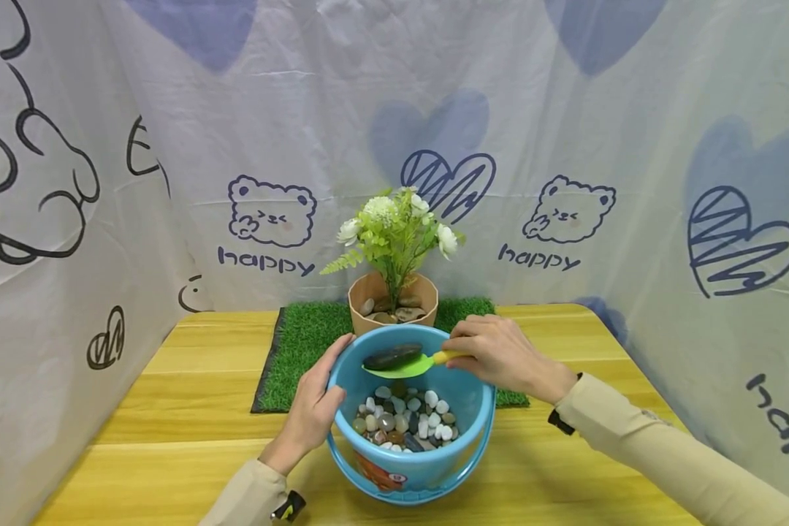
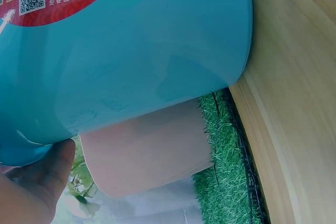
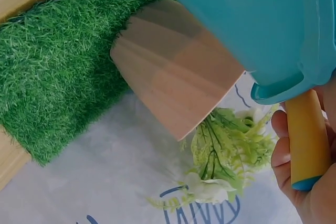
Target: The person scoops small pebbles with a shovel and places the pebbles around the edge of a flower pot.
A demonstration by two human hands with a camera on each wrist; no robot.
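Note:
My left hand [image 1: 315, 398] grips the left side of a blue bucket [image 1: 408, 467] at its rim; in the left wrist view the fingers [image 2: 55, 169] lie against that rim. Inside the bucket are many small pebbles [image 1: 401, 420], white, grey and brown. My right hand [image 1: 500, 351] holds a small shovel by its yellow handle [image 3: 307, 140], just over the bucket's right rim. The shovel's green blade [image 1: 408, 367] reaches into the bucket's upper part, above the pebbles. A large dark flat stone [image 1: 393, 356] lies on the blade.
Behind the bucket stands a peach-coloured flowerpot [image 1: 361, 315] with stones and white flowers [image 1: 378, 212]. It sits on a green turf mat [image 1: 296, 343] on the wooden table [image 1: 171, 409]. A printed cloth [image 1: 302, 109] hangs at the back and sides.

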